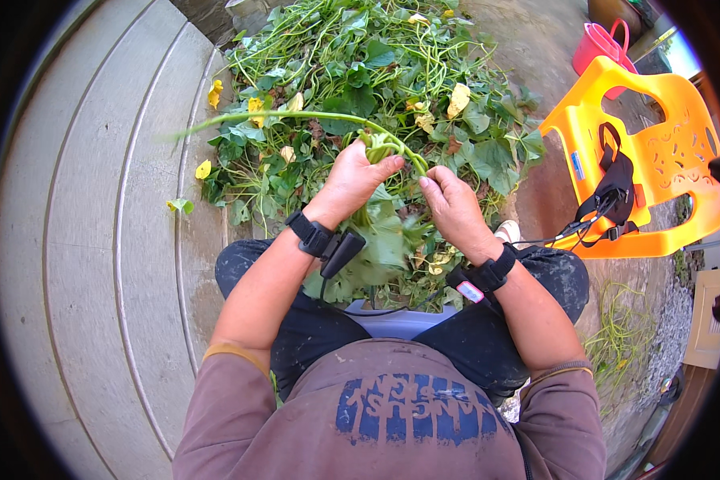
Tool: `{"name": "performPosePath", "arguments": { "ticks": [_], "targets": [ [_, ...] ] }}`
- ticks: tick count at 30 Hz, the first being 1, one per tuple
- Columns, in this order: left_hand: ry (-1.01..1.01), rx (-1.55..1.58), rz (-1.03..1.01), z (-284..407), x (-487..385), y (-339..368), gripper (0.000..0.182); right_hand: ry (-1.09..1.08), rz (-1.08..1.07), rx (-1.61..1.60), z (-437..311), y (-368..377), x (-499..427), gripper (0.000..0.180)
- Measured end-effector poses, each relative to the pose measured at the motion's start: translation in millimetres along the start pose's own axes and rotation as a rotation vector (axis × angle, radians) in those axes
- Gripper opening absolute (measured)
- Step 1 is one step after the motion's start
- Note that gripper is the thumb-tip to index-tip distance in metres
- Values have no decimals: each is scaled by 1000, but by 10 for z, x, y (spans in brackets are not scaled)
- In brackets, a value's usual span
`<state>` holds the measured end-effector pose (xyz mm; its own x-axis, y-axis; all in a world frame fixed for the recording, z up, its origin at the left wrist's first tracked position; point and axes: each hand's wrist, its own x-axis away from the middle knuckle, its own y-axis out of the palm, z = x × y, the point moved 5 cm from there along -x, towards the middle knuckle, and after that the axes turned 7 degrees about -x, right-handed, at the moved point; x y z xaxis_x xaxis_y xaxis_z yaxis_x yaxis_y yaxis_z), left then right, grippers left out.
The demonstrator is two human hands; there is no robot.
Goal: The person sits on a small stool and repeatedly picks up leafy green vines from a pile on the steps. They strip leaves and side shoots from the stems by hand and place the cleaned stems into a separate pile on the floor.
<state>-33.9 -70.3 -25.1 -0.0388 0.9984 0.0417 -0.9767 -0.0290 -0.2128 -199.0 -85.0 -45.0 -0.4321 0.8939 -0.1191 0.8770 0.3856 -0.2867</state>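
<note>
My left hand (360, 180) grips a bunch of green leafy stems (379, 146), with their large leaves (375, 246) hanging blurred below the fist. Close on its right, my right hand (456, 201) pinches the end of a long green stem (312, 114) between thumb and forefinger. That stem arches over the left hand and reaches out to the left, its far tip blurred. Beneath and beyond both hands spreads a big heap of cut leafy vines (360, 78), mostly green with some yellowed leaves (458, 100). A black strap with a small device sits on each wrist.
Concrete steps (96, 240) run along the left. To the right stands an orange plastic chair (666, 150) with a black pouch (617, 186) and cables on it. A pink bucket (600, 48) is behind the chair. Loose stems (621, 336) lie on the ground at right.
</note>
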Motion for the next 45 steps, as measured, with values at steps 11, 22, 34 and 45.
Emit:
{"name": "performPosePath", "arguments": {
  "ticks": [11, 22, 34, 45],
  "targets": [
    [27, -457, 67, -379, -329, -258, 23, 446, -113, -586, 120, 51, -107, 19],
    [-155, -648, 423, -554, -526, -727, 25, 628, -60, -807, 184, -105, -136, 15],
    [-236, 310, -228, -81, -130, 395, 22, 643, -191, -1103, 55, -119, -173, 13],
    [-264, 249, -359, -39, -122, 496, 17, 559, -99, -862, 119, -212, -157, 14]
  ]
}}
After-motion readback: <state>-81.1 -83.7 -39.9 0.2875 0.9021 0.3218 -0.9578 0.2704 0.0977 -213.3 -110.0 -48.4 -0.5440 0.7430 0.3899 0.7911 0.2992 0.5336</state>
